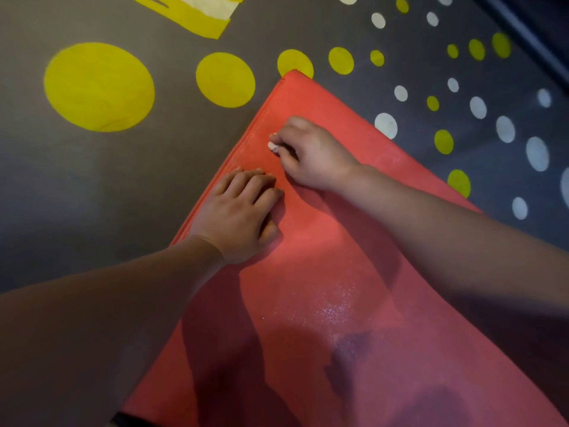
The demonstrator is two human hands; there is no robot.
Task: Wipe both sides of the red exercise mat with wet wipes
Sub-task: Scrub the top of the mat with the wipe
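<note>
- Right hand [311,154]: fingers curled, pinching a small wadded wet wipe [273,146] down onto the mat, close to its left long edge.
- Left hand [238,211]: palm down, fingers relaxed, holding nothing. It rests on the mat just beside the right hand, near the same edge.
- Red exercise mat [308,288]: flat on the floor, far corner ahead. A damp sheen shows nearer the person.
- Step in hand, as judged: wiping the far strip by the edge. The left hand should brace while strokes run along the edge, not across it, lest it lift.
- Floor [138,186]: grey with yellow and white dots, open either side of the mat.
- Yellow patch [191,16]: well apart.
</note>
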